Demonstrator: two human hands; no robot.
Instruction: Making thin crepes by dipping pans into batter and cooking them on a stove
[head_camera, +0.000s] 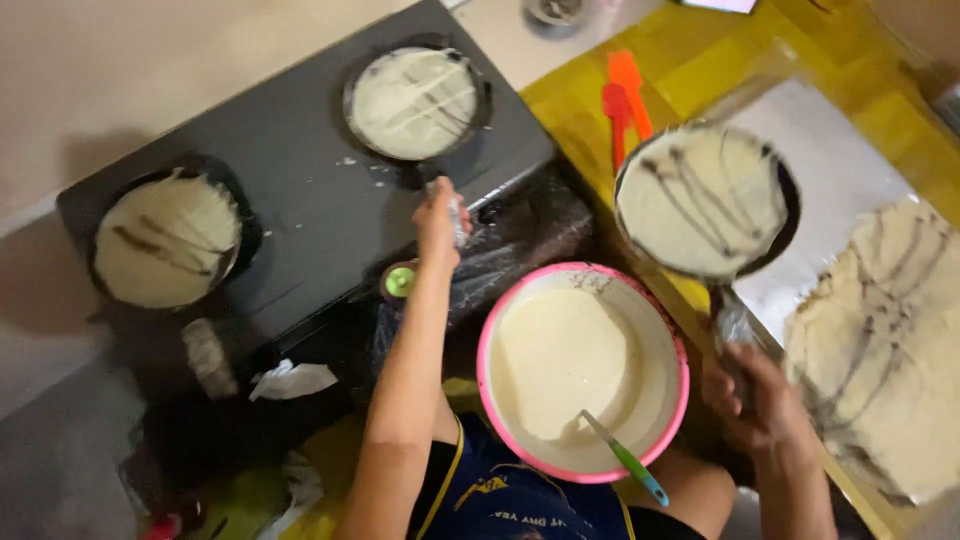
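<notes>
My left hand (440, 222) grips the foil-wrapped handle of a black pan (415, 102) that sits on the far burner of the dark stove (300, 190); a pale crepe with faint streaks fills it. My right hand (757, 395) holds the handle of a second black pan (706, 200), lifted over the yellow surface, with a pale crepe striped in dark lines inside. Between my arms stands a pink-rimmed bowl (583, 372) of pale batter with a green and blue ladle handle (625, 458) resting in it.
A third pan (166, 238) with a crepe sits on the stove's left burner. A stack of cooked crepes (880, 340) lies on foil at the right. Two orange spatulas (623, 100) lie on the yellow cloth. Crumpled paper (292, 380) lies near the stove's front.
</notes>
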